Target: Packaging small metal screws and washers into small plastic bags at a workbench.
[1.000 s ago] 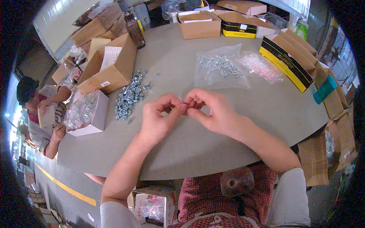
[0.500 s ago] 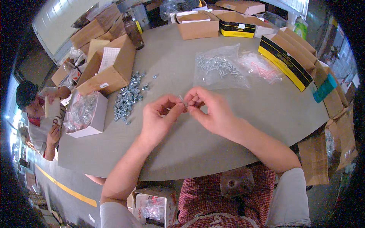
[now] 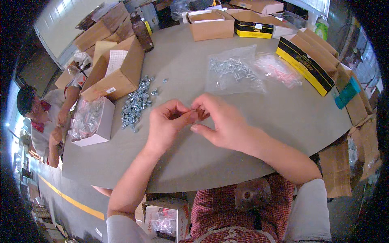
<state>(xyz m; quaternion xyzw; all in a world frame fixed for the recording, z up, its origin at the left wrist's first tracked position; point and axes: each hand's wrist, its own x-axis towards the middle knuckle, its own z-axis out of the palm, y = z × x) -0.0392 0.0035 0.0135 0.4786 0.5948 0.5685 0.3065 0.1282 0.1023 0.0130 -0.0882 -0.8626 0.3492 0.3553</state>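
Note:
My left hand (image 3: 168, 123) and my right hand (image 3: 221, 121) meet fingertip to fingertip above the grey round table (image 3: 227, 162). Both pinch a small part (image 3: 193, 111) between them; it is too small and hidden to tell what it is. A pile of silvery nuts (image 3: 137, 104) lies on the table just left of my left hand. A clear bag of metal screws (image 3: 233, 73) lies beyond my right hand, with a clear bag of pink plastic pieces (image 3: 279, 71) beside it.
A white box holding bagged parts (image 3: 90, 121) and an open cardboard box (image 3: 117, 75) stand at the left. Black-and-yellow boxes (image 3: 302, 60) line the right rim, more cartons the far rim, with a brown bottle (image 3: 142, 32). Another person (image 3: 44, 117) sits at the far left.
My hands have stayed together at the same spot; the fingers have shifted slightly around the small part. The person at the left has moved their arms a little.

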